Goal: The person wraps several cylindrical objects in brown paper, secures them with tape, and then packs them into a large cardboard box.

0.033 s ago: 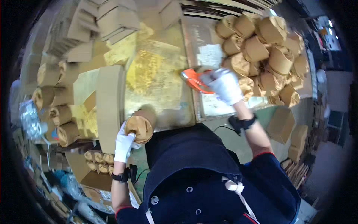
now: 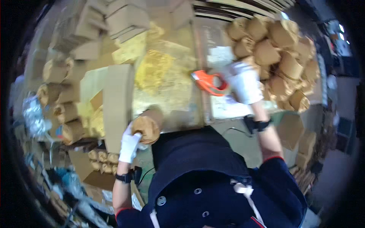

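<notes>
My left hand (image 2: 130, 144), in a white glove, is closed around a brown paper-wrapped roll (image 2: 146, 128) at the near edge of the table. The roll's folded paper end is turned toward me, with my thumb against it. An orange tape dispenser (image 2: 207, 83) lies at the right of the work surface, beside the raised divider. My right hand (image 2: 245, 83), also gloved, is just right of the dispenser, in front of the heap of wrapped rolls (image 2: 267, 52). Its fingers are smeared by motion, so their grip does not show.
A tall cardboard panel (image 2: 118, 102) stands left of my left hand. More wrapped rolls (image 2: 65, 113) line the far left. Folded cartons (image 2: 127, 19) are stacked at the back. Below the table, an open box (image 2: 100, 182) contains several wrapped rolls. Yellowish sheet material (image 2: 154, 70) covers the middle.
My right hand has moved right, off the orange tape dispenser, toward the heap of rolls. The dispenser stays on the table. My left hand keeps hold of its roll; the whole view has shifted slightly.
</notes>
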Tool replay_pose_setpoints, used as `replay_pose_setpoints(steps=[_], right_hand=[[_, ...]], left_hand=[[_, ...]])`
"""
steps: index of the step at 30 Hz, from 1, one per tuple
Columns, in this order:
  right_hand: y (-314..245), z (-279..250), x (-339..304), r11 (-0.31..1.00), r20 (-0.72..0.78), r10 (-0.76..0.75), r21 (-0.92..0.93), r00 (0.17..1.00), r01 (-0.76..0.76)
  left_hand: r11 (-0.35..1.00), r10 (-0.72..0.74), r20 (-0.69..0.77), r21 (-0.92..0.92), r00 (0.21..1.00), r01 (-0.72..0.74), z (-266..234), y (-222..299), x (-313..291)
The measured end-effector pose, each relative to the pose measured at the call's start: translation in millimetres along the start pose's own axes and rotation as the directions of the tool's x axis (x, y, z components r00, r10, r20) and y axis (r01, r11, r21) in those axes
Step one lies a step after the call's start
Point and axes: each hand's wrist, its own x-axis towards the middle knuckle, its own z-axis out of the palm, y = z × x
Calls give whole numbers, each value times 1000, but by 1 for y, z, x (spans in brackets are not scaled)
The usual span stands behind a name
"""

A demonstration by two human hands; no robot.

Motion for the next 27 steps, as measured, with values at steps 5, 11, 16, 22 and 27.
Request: replay_pose_setpoints(steps=[5,11,16,22,27], right_hand=[[137,-61,7,723,-424,672,198,608,-661],[237,-37,-21,489,-186,748,-495,637,-718],[314,-2,-50,581,-97,680,-533,726,-615],[305,-15,-50,656,235,438,-743,868,-130],[325,-6,-55,672,306,381,-740,873,-34]], left_hand=[[904,-161,81,-387,984,180,-34,40,4],[892,48,-23,-449,999,-53,-124,107,63],[897,58,-165,-424,984,-125,-210,115,180],[971,97,-352,-173,931,-166,-190,115,261],[987,127,-341,-51,932,-153,-161,97,212]])
